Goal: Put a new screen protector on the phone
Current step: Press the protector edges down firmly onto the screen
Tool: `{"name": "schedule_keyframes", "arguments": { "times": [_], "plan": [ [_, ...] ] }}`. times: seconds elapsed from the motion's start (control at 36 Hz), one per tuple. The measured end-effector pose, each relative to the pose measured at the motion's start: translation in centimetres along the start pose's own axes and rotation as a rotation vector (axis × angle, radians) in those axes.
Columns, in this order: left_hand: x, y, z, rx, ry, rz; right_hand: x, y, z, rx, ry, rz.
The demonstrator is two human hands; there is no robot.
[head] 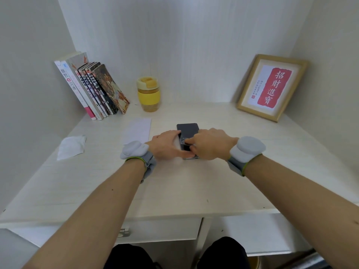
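Pale desk, dark phone
Black phone (pixel 188 131), yellow cup (pixel 148 94), white envelope (pixel 137 130), red-and-white print in a tan frame (pixel 272 87), cream desk (pixel 194 183).

Bare forearms, grey wristbands (pixel 236 164) w/ green trim, dark trousers (pixel 223 253).

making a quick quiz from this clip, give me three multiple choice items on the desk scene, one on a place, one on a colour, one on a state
1. Where does the framed picture stand?
A. back right corner of the desk
B. beside the books
C. in the drawer

2. What colour is the cup?
A. blue
B. yellow
C. black

3. How does the phone lie?
A. upright against the wall
B. lifted in the air
C. flat on the desk

Answers: 1 A, it leans at the back right wall. 2 B, its lid and band are yellow. 3 C, it lies flat under the left hand and right hand.
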State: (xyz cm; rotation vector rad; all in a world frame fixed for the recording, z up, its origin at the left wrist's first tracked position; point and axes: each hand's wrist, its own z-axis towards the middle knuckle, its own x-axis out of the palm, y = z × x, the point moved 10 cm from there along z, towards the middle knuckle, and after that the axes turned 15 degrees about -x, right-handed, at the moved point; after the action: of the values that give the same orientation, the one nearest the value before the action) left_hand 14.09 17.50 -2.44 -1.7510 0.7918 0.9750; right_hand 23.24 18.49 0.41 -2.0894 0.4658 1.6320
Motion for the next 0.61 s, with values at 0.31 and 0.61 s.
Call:
{"name": "schedule_keyframes", "arguments": {
  "times": [0.31,0.61],
  "plan": [
    [-0.2,-0.1,-0.1,0.000,0.014,-0.029,-0.3,1.1,-0.3,-0.001,0.056,-0.085],
    [-0.3,-0.1,-0.1,-0.006,-0.005,-0.024,0.1,0.6,-0.2,0.017,0.079,-0.076]
  ]
}}
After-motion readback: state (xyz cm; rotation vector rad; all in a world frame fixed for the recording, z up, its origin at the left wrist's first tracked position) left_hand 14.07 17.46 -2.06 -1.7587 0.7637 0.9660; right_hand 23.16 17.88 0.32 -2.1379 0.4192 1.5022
